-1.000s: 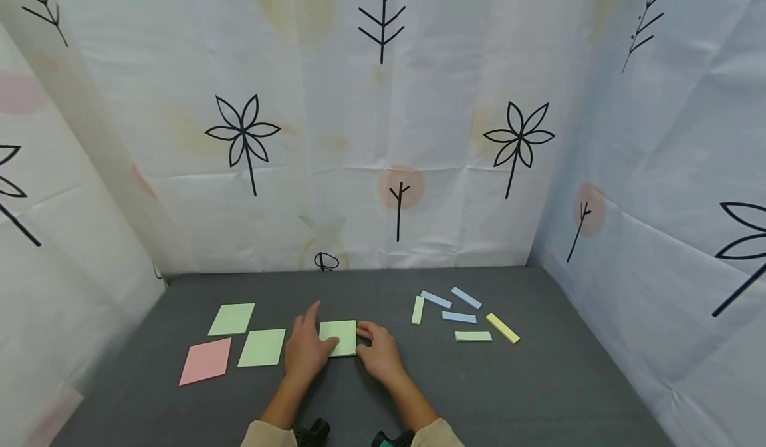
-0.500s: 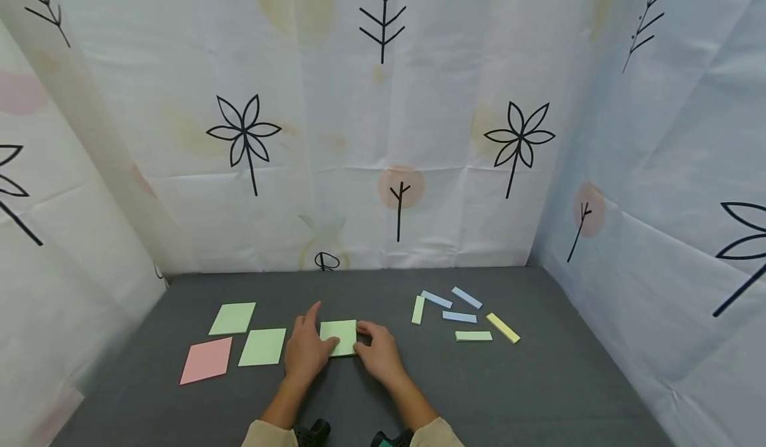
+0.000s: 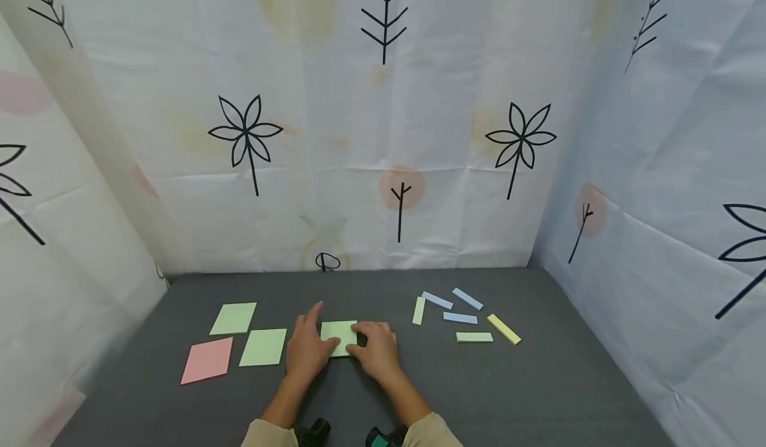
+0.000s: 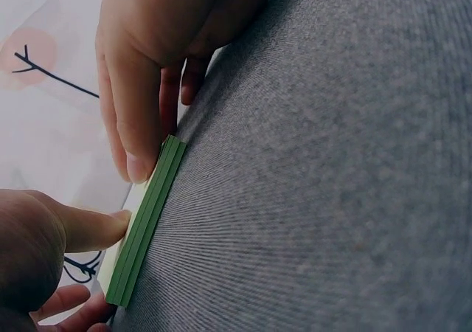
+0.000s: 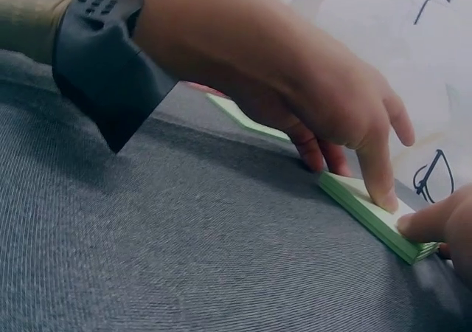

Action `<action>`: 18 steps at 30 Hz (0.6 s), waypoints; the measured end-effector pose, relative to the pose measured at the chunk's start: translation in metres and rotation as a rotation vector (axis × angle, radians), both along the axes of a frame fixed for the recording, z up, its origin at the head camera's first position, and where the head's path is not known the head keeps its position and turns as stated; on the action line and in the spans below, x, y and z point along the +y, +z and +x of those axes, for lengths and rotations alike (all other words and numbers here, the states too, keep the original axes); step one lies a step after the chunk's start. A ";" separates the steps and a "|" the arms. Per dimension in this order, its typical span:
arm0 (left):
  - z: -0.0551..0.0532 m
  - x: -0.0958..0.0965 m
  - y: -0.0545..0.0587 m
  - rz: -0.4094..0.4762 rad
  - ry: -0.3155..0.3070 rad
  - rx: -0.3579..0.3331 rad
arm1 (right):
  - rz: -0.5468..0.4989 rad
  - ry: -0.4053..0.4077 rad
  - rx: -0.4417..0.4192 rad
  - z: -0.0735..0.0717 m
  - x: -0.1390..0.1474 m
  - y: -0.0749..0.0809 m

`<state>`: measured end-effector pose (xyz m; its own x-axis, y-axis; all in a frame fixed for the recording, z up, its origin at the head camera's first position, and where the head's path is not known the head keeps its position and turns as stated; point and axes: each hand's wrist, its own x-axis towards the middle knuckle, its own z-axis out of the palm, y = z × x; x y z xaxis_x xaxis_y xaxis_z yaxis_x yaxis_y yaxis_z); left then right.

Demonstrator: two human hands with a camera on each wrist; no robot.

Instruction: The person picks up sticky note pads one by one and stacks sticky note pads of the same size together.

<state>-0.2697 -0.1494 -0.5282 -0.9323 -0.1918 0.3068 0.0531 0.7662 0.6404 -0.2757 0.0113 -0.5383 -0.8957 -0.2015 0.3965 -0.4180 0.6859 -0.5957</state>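
Plain green stack (image 3: 339,331) on grey cloth (image 3: 514,394), edges in left grip (image 3: 308,348) and right grip (image 3: 380,351).

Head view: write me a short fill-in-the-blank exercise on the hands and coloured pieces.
The left hand and right hand both touch the square layered stack, coloured pale ____.
Right of it lie exactly ____ narrow blue strips.
Left of it lie two flat, square pale-green sheets and one ____ sheet.

Answers: green; three; pink
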 end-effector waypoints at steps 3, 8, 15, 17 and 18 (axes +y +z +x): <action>-0.001 0.001 -0.001 0.003 -0.004 0.001 | 0.017 0.018 -0.006 0.000 0.004 -0.001; -0.001 -0.001 0.001 0.007 -0.011 -0.001 | 0.024 0.069 -0.026 -0.001 0.008 0.002; 0.000 0.000 0.000 0.014 -0.020 -0.015 | 0.007 0.111 -0.061 0.002 0.012 0.005; 0.000 0.000 0.000 0.019 -0.019 -0.011 | 0.002 0.114 -0.066 0.002 0.012 0.006; 0.001 0.000 0.000 0.024 -0.017 -0.008 | 0.000 0.115 -0.068 0.002 0.012 0.006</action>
<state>-0.2692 -0.1495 -0.5285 -0.9378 -0.1831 0.2949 0.0610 0.7493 0.6594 -0.2738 0.0238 -0.5324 -0.8913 -0.3046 0.3360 -0.4529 0.6356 -0.6252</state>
